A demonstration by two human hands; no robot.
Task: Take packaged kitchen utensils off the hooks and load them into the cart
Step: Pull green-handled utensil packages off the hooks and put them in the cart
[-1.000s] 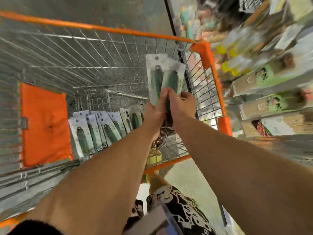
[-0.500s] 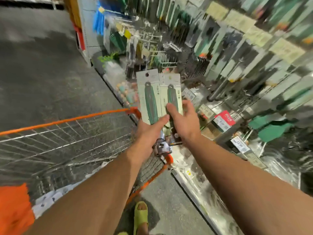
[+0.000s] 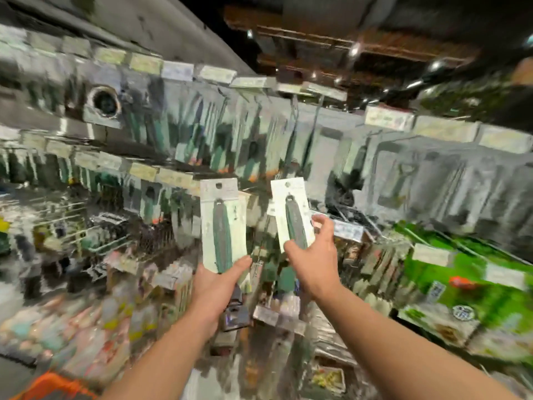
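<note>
While each hand, left hand [image 3: 215,287] and right hand [image 3: 313,262], grasps a packaged utensil, left package [image 3: 221,226] and right package [image 3: 292,213], at frame centre, neither is carted; hooks beyond look stocked.

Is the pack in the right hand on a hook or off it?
Off. The right hand holds the pack free in front of the rack, its hang hole empty.
</note>
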